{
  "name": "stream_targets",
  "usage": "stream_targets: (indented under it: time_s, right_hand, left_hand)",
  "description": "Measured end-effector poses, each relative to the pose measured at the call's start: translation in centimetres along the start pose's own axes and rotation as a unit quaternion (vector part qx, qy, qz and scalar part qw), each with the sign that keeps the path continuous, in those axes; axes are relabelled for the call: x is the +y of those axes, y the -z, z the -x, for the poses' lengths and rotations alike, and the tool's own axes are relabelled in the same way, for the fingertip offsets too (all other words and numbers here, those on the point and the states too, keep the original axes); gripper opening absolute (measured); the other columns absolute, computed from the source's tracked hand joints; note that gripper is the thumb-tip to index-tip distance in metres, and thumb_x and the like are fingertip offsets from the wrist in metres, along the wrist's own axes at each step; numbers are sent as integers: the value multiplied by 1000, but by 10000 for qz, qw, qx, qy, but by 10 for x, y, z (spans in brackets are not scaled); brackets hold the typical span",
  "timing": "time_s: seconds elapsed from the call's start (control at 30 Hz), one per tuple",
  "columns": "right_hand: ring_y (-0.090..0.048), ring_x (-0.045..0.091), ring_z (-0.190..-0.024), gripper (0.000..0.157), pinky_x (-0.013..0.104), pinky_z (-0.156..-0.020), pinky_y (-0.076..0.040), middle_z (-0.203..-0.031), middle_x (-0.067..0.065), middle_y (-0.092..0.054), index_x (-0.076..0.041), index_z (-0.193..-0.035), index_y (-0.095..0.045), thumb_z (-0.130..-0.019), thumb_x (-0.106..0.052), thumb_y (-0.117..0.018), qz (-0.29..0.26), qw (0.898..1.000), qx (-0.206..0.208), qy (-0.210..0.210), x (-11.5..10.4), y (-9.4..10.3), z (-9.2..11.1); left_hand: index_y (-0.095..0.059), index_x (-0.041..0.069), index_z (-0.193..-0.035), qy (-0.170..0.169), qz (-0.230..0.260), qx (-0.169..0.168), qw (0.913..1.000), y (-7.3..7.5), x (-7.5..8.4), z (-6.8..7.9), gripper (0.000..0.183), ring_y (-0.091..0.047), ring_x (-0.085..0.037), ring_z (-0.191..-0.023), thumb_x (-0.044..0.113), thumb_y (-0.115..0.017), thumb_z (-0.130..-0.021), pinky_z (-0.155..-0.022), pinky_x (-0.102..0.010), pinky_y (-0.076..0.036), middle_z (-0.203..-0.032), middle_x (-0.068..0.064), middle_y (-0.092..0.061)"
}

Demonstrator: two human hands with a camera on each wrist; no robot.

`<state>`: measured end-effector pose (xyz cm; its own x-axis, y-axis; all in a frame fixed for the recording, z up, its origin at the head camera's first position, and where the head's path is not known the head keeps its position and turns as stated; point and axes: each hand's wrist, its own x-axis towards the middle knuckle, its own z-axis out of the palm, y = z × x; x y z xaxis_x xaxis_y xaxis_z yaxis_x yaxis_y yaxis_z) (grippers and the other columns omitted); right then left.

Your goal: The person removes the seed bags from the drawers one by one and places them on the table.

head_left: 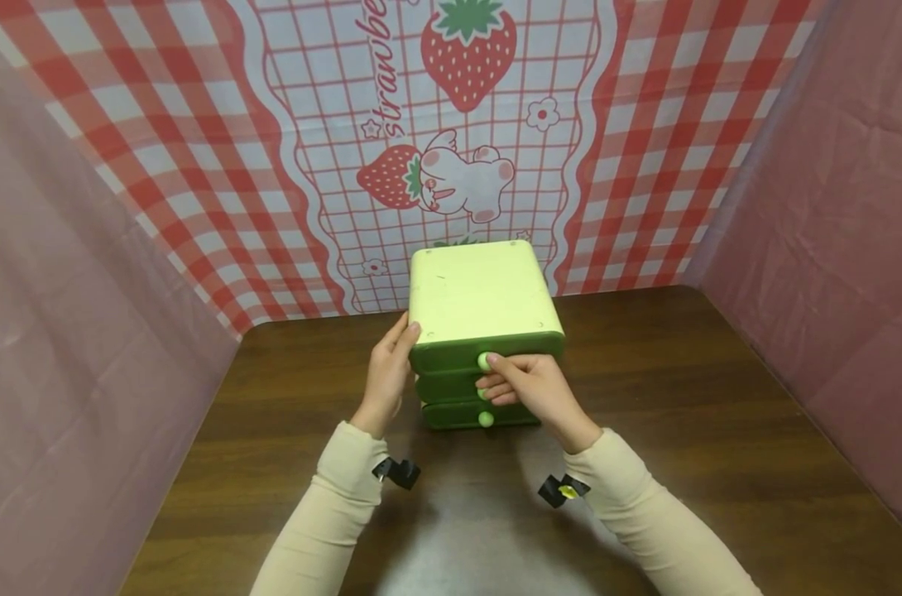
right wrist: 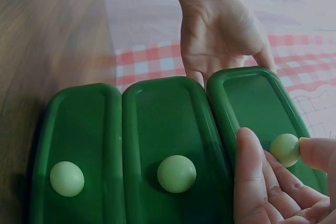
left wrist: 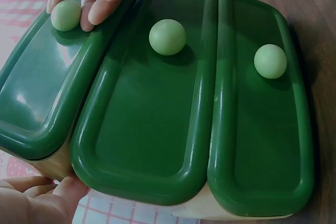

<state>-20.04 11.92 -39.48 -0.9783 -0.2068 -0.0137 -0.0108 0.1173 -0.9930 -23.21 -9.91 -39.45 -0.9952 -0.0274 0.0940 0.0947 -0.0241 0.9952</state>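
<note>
A small chest of drawers stood upright toward the far middle of the brown table, its pale yellow-green top facing up and its drawers facing the near side. The right hand gripped the round, pale green top knob on the green front of the top drawer, with thumb and fingers closed on either side of it. Below came the middle knob, just beside the right hand's lower fingers, and the bottom knob.

The left hand rested against the left side of the chest, near its front, the thumb held apart from the fingers by the upper edge; the fingertips were partly hidden behind the side. Cream sleeves covered both forearms. On the far side hung a red-and-white checked cloth printed with strawberries, and pink curtains hung left and right.
</note>
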Motion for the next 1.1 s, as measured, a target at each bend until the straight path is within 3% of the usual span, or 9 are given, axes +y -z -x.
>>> stream_targets:
  time_s: [0.1,0.2,0.33,0.43,0.57,0.67,0.8,0.93,1.1]
  right_hand:
    - [-75,25,-82,50,46,-78,-62,-93,16,-76,5,-106,-72,-95,-43,-61,-27,10000,60,-33,0,-1,1]
    - [-74,21,-77,50,44,-75,-62,-88,13,-76,5,-105,-73,-94,-43,-63,-60,9999,89,-99,-1,-1,2]
    - [-74,20,-71,49,42,-70,-63,-85,10,-76,7,-105,-73,-95,-40,-63,-123,9997,59,-201,-1,-2,6]
    - [-74,26,-73,49,41,-69,-63,-84,9,-76,7,-105,-72,-95,-40,-62,-164,9995,20,-270,-2,-2,11]
    - [-74,30,-75,52,40,-69,-63,-85,11,-76,7,-105,-72,-94,-43,-63,-176,9993,-13,-324,-2,-2,18]
    - [-74,26,-72,54,40,-69,-63,-86,14,-76,8,-106,-72,-93,-44,-64,-71,9996,-13,-291,-3,-2,26]
    - [-74,25,-73,54,40,-69,-63,-88,17,-76,7,-106,-72,-93,-44,-63,57,9997,-26,-246,-2,-4,37]
    - [-74,27,-73,50,39,-67,-63,-86,16,-76,7,-104,-72,-95,-41,-62,34,9998,-53,-199,0,-5,47]
    - [-73,20,-69,46,42,-66,-63,-86,17,-76,7,-99,-73,-96,-37,-61,43,9998,-120,-125,1,-6,56]
  left_hand:
    - [-42,16,-150,92,136,-18,9999,1,1,1,55,-27,-2,-42,36,-55,-99,-46,-15,-36,-57,7,-32]
    - [-41,16,-150,104,151,-60,9998,1,1,1,56,-34,-2,-45,36,-55,-99,-50,-16,-41,-77,7,-60]
    - [-39,15,-151,40,80,-174,9998,2,0,0,58,-61,-8,-99,37,-53,-100,-92,-26,-52,-148,-3,-48]
    - [-35,12,-152,-31,9,-273,9996,3,-2,0,61,-35,-18,-143,39,-52,-100,-120,-41,-31,-158,-5,-35]
    - [-33,13,-153,-77,-50,-351,9993,5,-3,0,63,-24,-25,-149,42,-51,-100,-123,-48,-22,-160,-4,-32]
    - [-35,16,-153,-47,-61,-368,9993,6,-3,0,62,-65,-13,-100,43,-52,-100,-92,-30,-53,-108,-4,-70]
    - [-38,19,-151,-32,-116,-286,9995,6,-4,0,59,-20,-7,-42,44,-53,-99,-53,-19,-35,-62,8,-53]
    - [-37,15,-151,-140,-176,-235,9995,4,-5,-2,61,-60,-12,-85,44,-52,-99,-102,-30,-44,-144,-5,-54]
    - [-36,11,-152,-203,-122,-248,9994,3,-6,-3,63,-28,-21,-148,42,-52,-100,-124,-41,-23,-158,-4,-35]
